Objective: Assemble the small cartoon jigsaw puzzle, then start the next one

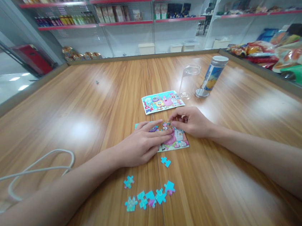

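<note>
A partly assembled jigsaw puzzle (180, 135) with cartoon figures lies on the wooden table. My left hand (140, 143) rests flat across its left and middle part, fingers stretched out and covering much of it. At the puzzle's upper edge, my right hand (191, 121) pinches with thumb and forefinger; whatever is between the fingertips is too small to make out. Just below the puzzle lies a loose blue puzzle piece (166, 161). Several more blue pieces (150, 198) are spread nearer to me. Behind the puzzle is a picture card (163, 102) with a similar cartoon scene.
Beyond the card stand a clear plastic jar (189, 80) and a blue-and-yellow can (214, 73), with a round metal lid (202, 93) beside them. A white cable (41, 170) loops on the left. Snack packets (293, 53) are piled past the table's right edge.
</note>
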`<action>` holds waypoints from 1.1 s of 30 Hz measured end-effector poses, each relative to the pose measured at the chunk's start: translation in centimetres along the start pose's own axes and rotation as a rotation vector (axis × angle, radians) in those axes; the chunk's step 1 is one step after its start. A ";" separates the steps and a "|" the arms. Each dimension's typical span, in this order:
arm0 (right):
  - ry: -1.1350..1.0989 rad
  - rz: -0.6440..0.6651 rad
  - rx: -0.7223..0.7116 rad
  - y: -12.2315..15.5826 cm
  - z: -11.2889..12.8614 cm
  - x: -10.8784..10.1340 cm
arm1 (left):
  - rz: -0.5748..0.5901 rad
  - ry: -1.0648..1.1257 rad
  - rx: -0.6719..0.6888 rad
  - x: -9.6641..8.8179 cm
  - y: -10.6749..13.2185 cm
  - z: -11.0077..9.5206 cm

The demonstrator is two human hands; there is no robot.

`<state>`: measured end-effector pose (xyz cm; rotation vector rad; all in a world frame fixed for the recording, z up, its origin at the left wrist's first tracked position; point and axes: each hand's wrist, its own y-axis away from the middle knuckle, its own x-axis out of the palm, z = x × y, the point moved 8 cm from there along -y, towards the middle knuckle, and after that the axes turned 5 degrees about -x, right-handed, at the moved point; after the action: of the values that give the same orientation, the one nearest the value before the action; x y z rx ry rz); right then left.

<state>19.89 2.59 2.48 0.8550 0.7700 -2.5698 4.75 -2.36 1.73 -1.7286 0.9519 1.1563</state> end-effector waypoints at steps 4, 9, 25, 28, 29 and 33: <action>-0.022 -0.033 0.037 0.0 -0.1 -0.1 | -0.158 0.075 -0.008 -1.3 0.0 0.3; 0.011 -0.047 0.016 0.1 0.5 -0.1 | -0.538 0.173 -0.222 -4.2 1.1 3.2; 0.195 0.057 -0.292 0.0 1.8 1.2 | -0.259 0.063 -0.126 -1.5 0.4 2.2; 0.282 0.086 -0.314 0.1 1.7 1.6 | -0.259 0.059 -0.126 -1.4 0.4 2.1; 0.302 0.095 -0.315 0.1 1.7 1.6 | -0.261 0.059 -0.125 -1.5 0.3 2.1; 0.263 0.058 -0.307 0.0 2.5 1.4 | -0.272 0.061 -0.124 -1.5 0.4 2.1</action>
<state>17.71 0.97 3.28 1.1045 1.1608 -2.2329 3.32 -0.37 2.59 -1.9337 0.6663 1.0058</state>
